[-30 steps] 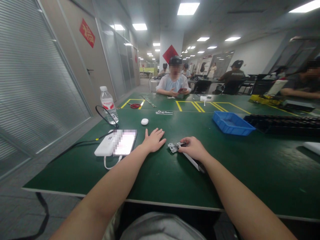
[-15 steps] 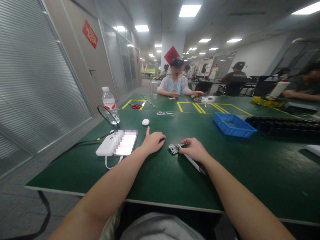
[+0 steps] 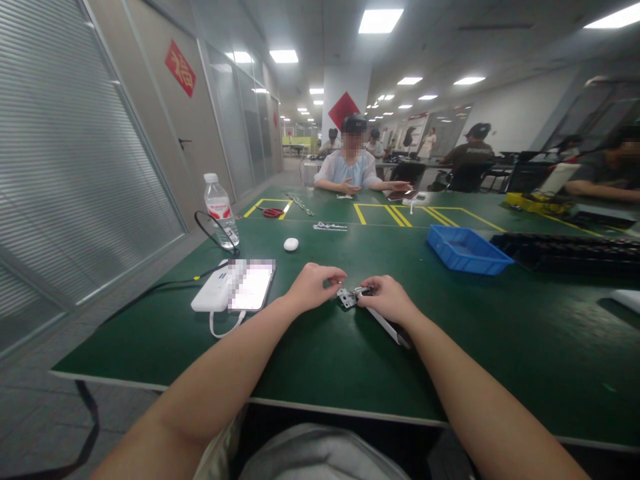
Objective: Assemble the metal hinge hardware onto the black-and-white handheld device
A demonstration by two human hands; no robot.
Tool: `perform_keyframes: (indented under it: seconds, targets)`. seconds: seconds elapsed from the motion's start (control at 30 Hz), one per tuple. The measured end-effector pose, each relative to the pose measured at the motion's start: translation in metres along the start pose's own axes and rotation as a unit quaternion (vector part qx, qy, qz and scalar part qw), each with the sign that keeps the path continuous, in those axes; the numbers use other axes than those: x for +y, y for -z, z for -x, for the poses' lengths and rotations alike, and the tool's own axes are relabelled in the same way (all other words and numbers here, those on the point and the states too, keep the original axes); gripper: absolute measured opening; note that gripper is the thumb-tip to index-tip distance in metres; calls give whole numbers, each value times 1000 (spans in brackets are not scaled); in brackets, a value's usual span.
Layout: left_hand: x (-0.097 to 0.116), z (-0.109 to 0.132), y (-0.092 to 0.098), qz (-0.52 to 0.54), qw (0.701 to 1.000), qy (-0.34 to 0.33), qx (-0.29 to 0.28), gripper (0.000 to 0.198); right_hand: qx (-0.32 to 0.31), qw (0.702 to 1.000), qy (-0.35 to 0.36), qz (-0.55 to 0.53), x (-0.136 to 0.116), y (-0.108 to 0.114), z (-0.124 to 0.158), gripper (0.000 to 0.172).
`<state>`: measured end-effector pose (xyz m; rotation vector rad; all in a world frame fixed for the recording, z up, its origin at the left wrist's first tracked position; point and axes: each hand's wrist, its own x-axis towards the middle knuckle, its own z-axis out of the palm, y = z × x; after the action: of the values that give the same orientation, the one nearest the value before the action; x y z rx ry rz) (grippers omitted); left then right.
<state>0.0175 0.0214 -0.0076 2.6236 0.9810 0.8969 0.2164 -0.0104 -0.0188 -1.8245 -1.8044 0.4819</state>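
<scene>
My right hand (image 3: 389, 298) is closed around a metal bracket (image 3: 346, 298) with a perforated plate at its left end. A long pale strip (image 3: 386, 325) runs from under that hand toward me, lying on the green table; whether it is joined to the bracket is hidden. Just left of the plate, my left hand (image 3: 316, 287) has thumb and forefinger drawn together in a pinch. Something tiny may be between those fingertips, too small to name. Farther away lies another thin metal part (image 3: 330, 227).
To my left are a phone (image 3: 253, 285), a white power bank (image 3: 213, 288), a water bottle (image 3: 220, 210) and a small white case (image 3: 291, 245). A blue tray (image 3: 467, 250) and black racks (image 3: 565, 253) stand right. Red-handled scissors (image 3: 273, 213) lie beyond. A person (image 3: 350, 167) sits opposite.
My left hand has risen from the table and moved right to the bracket, its fingers now pinched. My right hand stays in place. The person opposite has lowered a dark flat object onto the table.
</scene>
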Motion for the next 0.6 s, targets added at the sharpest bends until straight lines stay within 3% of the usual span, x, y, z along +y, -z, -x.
perform_keyframes:
  seconds: [0.13,0.33,0.6]
  targets:
    - [7,0,-5,37,999,-22,4,24,1,1000,8,5,-1,1,0,41]
    - [13,1,-8,20,998,-46,-44,16,-7,1000,7,9,-2,2,1,38]
    - [11,2,-16,-23,998,-22,-48,16,-2,1000,8,0,-1,2,2,38]
